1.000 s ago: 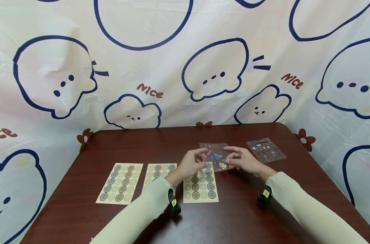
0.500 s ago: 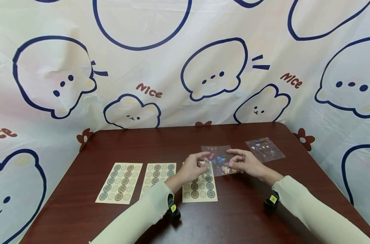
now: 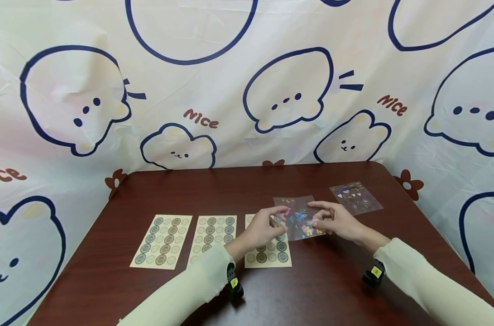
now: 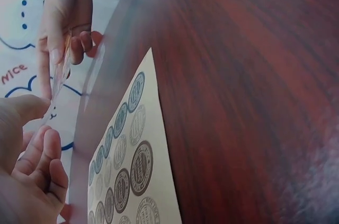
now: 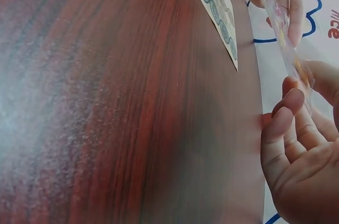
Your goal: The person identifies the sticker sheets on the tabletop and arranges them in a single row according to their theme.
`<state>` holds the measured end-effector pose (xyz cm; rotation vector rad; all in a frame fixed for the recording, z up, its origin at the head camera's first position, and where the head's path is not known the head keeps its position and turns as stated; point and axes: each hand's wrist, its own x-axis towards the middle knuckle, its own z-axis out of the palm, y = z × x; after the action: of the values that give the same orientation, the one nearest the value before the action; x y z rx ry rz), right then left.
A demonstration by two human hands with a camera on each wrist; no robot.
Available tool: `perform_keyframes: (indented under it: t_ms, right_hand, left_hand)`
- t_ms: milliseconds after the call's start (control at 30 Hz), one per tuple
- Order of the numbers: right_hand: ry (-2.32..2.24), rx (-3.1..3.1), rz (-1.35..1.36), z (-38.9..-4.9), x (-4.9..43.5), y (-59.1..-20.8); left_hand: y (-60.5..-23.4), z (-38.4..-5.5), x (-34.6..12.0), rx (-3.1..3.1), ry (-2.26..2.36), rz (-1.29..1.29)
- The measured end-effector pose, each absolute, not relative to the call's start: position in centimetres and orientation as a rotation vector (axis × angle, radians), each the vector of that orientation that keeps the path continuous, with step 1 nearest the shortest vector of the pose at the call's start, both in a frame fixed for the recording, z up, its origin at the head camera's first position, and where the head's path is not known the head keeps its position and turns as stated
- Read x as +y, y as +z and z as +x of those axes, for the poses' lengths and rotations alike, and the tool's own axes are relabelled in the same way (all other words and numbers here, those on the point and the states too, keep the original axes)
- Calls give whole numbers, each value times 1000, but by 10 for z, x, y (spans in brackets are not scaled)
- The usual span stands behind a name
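Note:
Between my hands, above the table, is a clear sticker sheet [image 3: 295, 224] printed with small colourful figures. My left hand [image 3: 262, 227] pinches its left edge between thumb and fingers. The right hand [image 3: 339, 221] pinches the opposite edge the same way. Seen nearly edge-on in the left wrist view, the clear sheet [image 4: 61, 73] runs from one hand to the other. The right wrist view shows the sheet's edge [image 5: 288, 49] bowed slightly, with my right thumb and fingers at its near end. Under my left hand lies a cream sheet of round stickers [image 3: 271, 253], partly covered.
Two more cream sheets of round stickers, one far left [image 3: 161, 242] and one in the middle [image 3: 212, 231], lie in a row. A second clear sticker sheet [image 3: 356, 198] rests at the back right. Beyond the dark red table [image 3: 214, 190] hangs a printed cloth [image 3: 226, 90].
Both hands have moved a little to the right and nearer, carrying the clear sticker sheet along. The cream sheets and the other clear sheet stay where they were.

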<state>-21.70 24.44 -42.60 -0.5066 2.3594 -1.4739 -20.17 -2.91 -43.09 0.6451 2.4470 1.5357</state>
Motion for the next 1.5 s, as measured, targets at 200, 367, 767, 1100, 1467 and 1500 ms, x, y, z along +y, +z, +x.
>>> perform_keyframes:
  t_ms: [200, 367, 767, 1100, 1467, 1500]
  right_hand:
    - [-1478, 2355, -526, -213, 250, -428]
    - [-1484, 2353, -535, -208, 252, -430]
    - [-1486, 2364, -540, -199, 257, -432]
    - [-1480, 2333, -618, -196, 266, -433]
    - [-1473, 2267, -683, -191, 274, -438]
    - [-1472, 2262, -685, -191, 275, -438]
  left_hand:
    - [-431, -196, -27, 2450, 1510, 637]
    - [-433, -193, -27, 2454, 1498, 632]
    - [-431, -188, -25, 2459, 1498, 676]
    - [-435, -186, -20, 2447, 1502, 703]
    - [-438, -179, -12, 2451, 1477, 671]
    - [-438, -179, -12, 2452, 1474, 665]
